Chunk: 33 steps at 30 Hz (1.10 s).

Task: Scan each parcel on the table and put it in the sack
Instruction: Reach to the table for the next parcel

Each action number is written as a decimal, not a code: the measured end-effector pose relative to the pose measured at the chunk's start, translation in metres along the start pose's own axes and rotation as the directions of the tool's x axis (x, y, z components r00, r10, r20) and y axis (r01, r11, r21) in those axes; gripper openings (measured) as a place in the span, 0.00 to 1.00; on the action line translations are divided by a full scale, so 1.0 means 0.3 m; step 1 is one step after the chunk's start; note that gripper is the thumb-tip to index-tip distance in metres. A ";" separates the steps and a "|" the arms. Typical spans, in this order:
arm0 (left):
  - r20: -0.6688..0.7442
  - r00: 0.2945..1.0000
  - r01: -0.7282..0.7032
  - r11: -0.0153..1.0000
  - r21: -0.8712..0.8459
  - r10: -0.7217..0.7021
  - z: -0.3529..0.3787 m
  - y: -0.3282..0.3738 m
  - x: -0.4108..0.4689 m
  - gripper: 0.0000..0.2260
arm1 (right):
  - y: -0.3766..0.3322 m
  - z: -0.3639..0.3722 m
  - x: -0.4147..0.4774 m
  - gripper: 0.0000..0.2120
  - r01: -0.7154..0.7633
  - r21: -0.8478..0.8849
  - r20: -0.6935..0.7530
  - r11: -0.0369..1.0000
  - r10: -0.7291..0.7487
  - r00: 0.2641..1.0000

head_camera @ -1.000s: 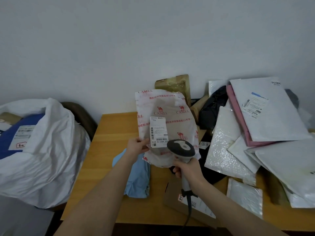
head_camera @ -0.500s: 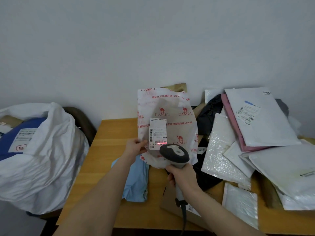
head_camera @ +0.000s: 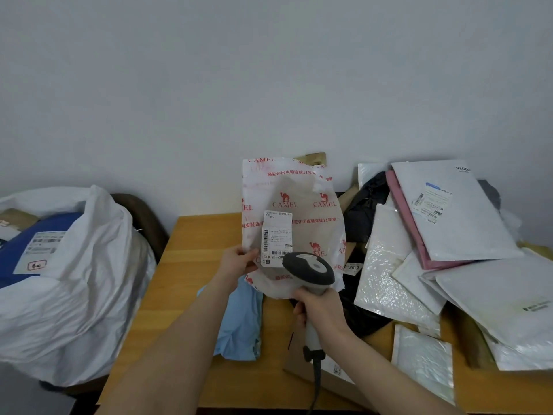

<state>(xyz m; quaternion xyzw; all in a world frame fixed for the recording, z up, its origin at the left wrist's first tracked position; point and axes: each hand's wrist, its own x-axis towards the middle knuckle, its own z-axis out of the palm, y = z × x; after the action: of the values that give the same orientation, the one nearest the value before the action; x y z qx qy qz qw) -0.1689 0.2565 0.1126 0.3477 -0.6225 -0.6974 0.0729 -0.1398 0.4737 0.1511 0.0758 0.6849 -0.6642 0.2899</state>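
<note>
**CAMEL parcel held up over the bench, scanner head at its label.**

At my 9 o'clock the white sack (head_camera: 74, 295) sags open beside the left edge of the bench (head_camera: 185, 280), with a blue parcel (head_camera: 18, 250) lying inside it. Near centre, my left hand (head_camera: 239, 262) pinches the CAMEL parcel (head_camera: 302, 223) by its lower left edge, thumb on the front face, and holds it upright above the bench. A pale blue parcel (head_camera: 242, 322) lies flat on the bench below that hand. Toward 5 o'clock my right hand (head_camera: 321, 310) has its fingers (head_camera: 299, 313) wrapped round the handle of the grey scanner (head_camera: 309, 269), whose head overlaps the lower right corner of the parcel's white label (head_camera: 276, 238). From 2 to 4 o'clock a heap of white, pink, black and bubble mailers (head_camera: 386, 265) overlaps on the bench.
</note>
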 end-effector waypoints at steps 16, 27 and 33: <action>-0.170 0.968 -0.172 0.982 0.073 0.182 -0.370 0.243 -0.023 0.02 | -0.225 0.368 0.135 0.07 0.079 0.063 -0.002 0.995 -0.079 0.997; -0.510 0.823 -0.208 0.968 0.137 0.249 -0.824 0.368 -0.169 0.07 | -0.301 0.766 0.135 0.03 0.004 0.087 0.302 0.996 -0.031 0.953; -0.663 0.682 -0.293 0.946 0.137 0.307 -1.182 0.496 -0.199 0.07 | -0.345 1.075 0.099 0.02 0.033 0.077 0.376 0.997 -0.059 0.925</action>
<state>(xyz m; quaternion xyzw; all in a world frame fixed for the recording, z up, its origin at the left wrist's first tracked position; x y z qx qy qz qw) 0.0306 -0.0334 0.2787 0.4711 -0.6081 -0.4952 0.4039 -0.1192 0.1468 0.2422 -0.0595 0.5944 -0.6963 0.3979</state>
